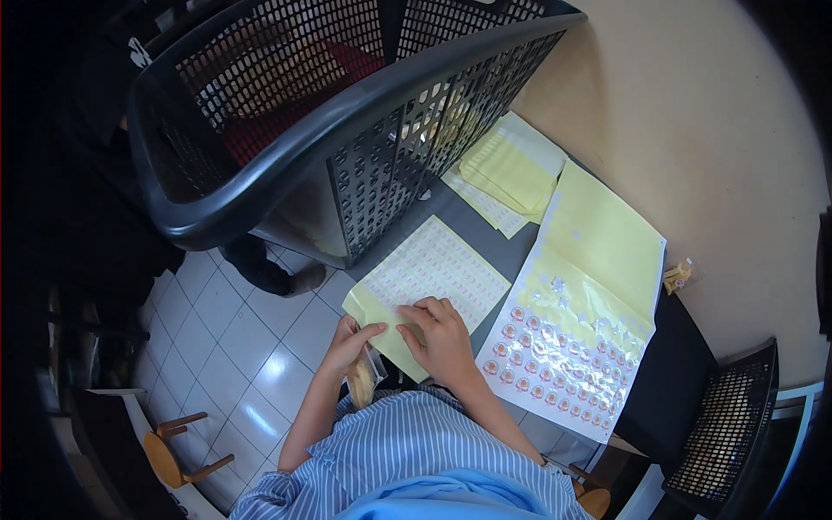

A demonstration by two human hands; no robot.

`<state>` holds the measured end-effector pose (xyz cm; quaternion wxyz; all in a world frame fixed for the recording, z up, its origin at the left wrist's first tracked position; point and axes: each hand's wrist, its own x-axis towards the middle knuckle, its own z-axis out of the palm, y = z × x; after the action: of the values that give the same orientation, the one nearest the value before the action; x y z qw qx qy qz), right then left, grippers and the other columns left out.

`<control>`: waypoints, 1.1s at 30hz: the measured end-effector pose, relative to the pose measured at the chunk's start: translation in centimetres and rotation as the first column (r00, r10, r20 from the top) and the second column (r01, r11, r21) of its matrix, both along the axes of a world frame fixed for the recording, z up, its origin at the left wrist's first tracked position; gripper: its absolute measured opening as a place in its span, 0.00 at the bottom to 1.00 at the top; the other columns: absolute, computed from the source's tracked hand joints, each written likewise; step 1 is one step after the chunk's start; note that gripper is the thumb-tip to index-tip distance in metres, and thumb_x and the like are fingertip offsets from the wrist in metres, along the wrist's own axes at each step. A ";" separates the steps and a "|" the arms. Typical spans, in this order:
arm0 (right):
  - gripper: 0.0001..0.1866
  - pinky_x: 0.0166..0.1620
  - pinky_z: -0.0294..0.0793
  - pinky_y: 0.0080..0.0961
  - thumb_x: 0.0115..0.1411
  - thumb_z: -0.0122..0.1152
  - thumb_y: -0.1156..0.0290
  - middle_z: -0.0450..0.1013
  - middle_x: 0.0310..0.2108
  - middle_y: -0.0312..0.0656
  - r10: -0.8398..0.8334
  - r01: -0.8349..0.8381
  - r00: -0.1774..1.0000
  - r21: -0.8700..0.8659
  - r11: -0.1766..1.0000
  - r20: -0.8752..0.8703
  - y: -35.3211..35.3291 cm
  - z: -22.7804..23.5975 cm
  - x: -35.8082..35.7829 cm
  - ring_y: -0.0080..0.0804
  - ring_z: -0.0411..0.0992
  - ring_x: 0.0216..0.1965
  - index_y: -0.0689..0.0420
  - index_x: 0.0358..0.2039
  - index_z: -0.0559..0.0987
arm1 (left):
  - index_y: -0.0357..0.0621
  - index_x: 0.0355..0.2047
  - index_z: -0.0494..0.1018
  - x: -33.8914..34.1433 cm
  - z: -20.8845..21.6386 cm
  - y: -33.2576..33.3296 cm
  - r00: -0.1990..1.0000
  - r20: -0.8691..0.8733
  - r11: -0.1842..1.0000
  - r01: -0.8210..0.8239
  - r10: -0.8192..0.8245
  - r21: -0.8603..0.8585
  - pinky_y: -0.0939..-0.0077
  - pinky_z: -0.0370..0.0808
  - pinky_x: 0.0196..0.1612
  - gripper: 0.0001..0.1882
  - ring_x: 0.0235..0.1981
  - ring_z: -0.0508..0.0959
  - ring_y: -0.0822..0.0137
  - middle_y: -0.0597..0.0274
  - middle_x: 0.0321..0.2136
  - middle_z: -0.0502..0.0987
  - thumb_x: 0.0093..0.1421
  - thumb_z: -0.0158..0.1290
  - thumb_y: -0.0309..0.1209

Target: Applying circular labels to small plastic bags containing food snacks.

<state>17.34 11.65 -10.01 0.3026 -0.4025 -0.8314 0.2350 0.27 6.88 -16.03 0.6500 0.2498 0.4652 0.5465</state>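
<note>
My left hand [348, 344] is closed at the near left edge of a yellow-backed sticker sheet [442, 258], its thumb lying on the paper. Just below that hand is a small clear packet [361, 381] with pale yellow contents; whether the fingers also grip it is hidden. Over the bare yellow strip of the sheet hovers or rests my right hand [444, 340], fingers bent, with a gap between thumb and index finger. Rows of small printed labels cover the sheet's far part. To the right lies a larger sheet of round stickers [555, 364], partly peeled off.
A large dark plastic basket [364, 173] stands at the far left of the dark table [394, 247]. Behind the sheets sits a stack of yellow papers [511, 178]. Another small packet [677, 276] lies near the wall. A black crate [728, 425], a stool [165, 458] and a person's leg [260, 267] are around.
</note>
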 end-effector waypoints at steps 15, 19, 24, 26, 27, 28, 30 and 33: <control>0.05 0.34 0.72 0.27 0.45 0.64 0.71 0.76 0.27 0.39 -0.142 0.114 0.963 -0.133 0.985 -0.228 -0.1 0.7 -0.9 0.36 0.73 0.29 0.58 0.24 0.80 | 0.35 0.46 0.68 -0.3 0.9 0.1 0.987 -0.146 0.995 0.079 -0.070 0.055 0.80 0.71 0.42 0.20 0.38 0.75 0.73 0.61 0.39 0.75 0.51 0.55 0.21; 0.06 0.36 0.73 0.27 0.46 0.63 0.70 0.76 0.28 0.39 -0.146 0.100 0.958 -0.189 0.977 -0.248 -0.1 0.7 -0.7 0.37 0.74 0.30 0.59 0.24 0.80 | 0.35 0.46 0.68 -0.4 0.9 0.3 0.973 -0.200 0.992 0.119 -0.111 0.029 0.80 0.71 0.42 0.20 0.38 0.75 0.74 0.62 0.39 0.75 0.51 0.54 0.21; 0.06 0.37 0.73 0.28 0.47 0.62 0.71 0.76 0.28 0.41 -0.153 0.090 0.952 -0.232 0.968 -0.266 -0.2 0.6 -0.6 0.38 0.74 0.31 0.60 0.24 0.80 | 0.35 0.46 0.68 -0.3 0.9 0.7 0.973 -0.197 0.991 0.131 -0.124 0.026 0.80 0.70 0.43 0.20 0.40 0.74 0.74 0.61 0.40 0.75 0.50 0.54 0.21; 0.06 0.37 0.73 0.28 0.48 0.61 0.71 0.76 0.29 0.42 -0.168 0.097 0.947 -0.251 0.963 -0.275 -0.1 0.6 -0.6 0.38 0.74 0.31 0.61 0.25 0.79 | 0.35 0.46 0.68 -0.2 1.0 0.8 0.973 -0.202 0.992 0.123 -0.112 0.040 0.80 0.70 0.44 0.20 0.40 0.74 0.73 0.61 0.40 0.75 0.51 0.54 0.20; 0.06 0.37 0.73 0.29 0.48 0.61 0.72 0.76 0.29 0.43 -0.194 0.121 0.941 -0.259 0.958 -0.278 0.0 0.6 -0.6 0.39 0.74 0.31 0.61 0.25 0.79 | 0.34 0.46 0.67 -0.2 1.1 0.8 0.974 -0.203 0.993 0.111 -0.102 0.033 0.79 0.69 0.45 0.20 0.41 0.74 0.73 0.61 0.41 0.75 0.51 0.54 0.20; 0.06 0.37 0.73 0.29 0.48 0.60 0.72 0.76 0.29 0.44 -0.223 0.141 0.931 -0.279 0.950 -0.289 0.1 0.6 -0.5 0.39 0.74 0.31 0.62 0.25 0.78 | 0.34 0.46 0.67 -0.2 1.1 0.8 0.975 -0.205 0.995 0.098 -0.091 0.025 0.79 0.69 0.45 0.20 0.42 0.73 0.72 0.61 0.41 0.74 0.51 0.54 0.20; 0.06 0.37 0.73 0.30 0.49 0.59 0.73 0.75 0.28 0.46 -0.265 0.185 0.919 -0.273 0.944 -0.293 0.4 0.6 -0.3 0.40 0.75 0.31 0.62 0.25 0.78 | 0.35 0.47 0.66 -0.1 1.2 0.9 0.974 -0.219 0.998 0.063 -0.056 0.028 0.80 0.69 0.44 0.20 0.40 0.73 0.73 0.61 0.41 0.74 0.52 0.54 0.21; 0.06 0.37 0.72 0.31 0.50 0.58 0.74 0.75 0.28 0.48 -0.287 0.243 0.922 -0.191 0.951 -0.258 1.2 0.5 0.5 0.42 0.74 0.31 0.63 0.26 0.77 | 0.39 0.46 0.64 -0.2 0.8 0.9 0.968 -0.247 0.998 -0.020 0.034 0.062 0.85 0.68 0.35 0.19 0.33 0.72 0.77 0.62 0.40 0.74 0.55 0.54 0.25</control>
<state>17.82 12.86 -9.47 0.4149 -0.4962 -0.6964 0.3110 0.10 7.80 -15.24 0.5716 0.3287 0.5299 0.5332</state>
